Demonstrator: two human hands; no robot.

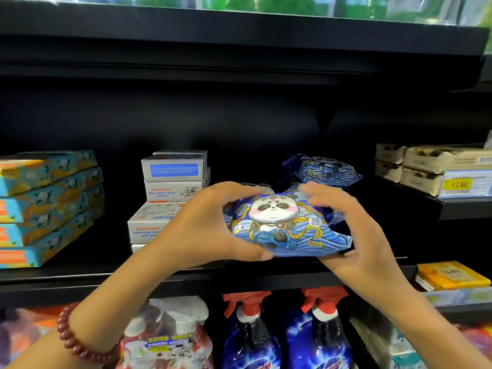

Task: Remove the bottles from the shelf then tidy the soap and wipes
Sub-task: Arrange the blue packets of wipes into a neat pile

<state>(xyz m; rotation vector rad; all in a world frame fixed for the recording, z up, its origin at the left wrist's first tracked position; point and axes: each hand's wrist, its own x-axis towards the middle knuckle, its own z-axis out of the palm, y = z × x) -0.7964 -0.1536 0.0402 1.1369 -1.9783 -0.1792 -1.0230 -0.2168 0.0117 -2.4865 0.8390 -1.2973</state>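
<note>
We take the shelf first: no bottles stand on this level, so we judge the removal step done and the tidying underway. Teal boxes sit stacked at the left. The soap boxes stand in the middle, the stack uneven and some printed upside down, so we think they need straightening. Sprays stand on the level below; we cannot tell whether those are the task's bottles. The pack of wipes, panda side up, is at the shelf's front edge, just right of the soap. The left hand grips its left end, fingers curled over the top, thumb under the front. The right hand holds the right end, thumb beneath, fingers over the top but blurred. Whether the pack rests on the shelf or is lifted, we cannot tell. Back packs of wipes lie crooked behind, partly hidden, count unclear. The shelf's back is dark.
</note>
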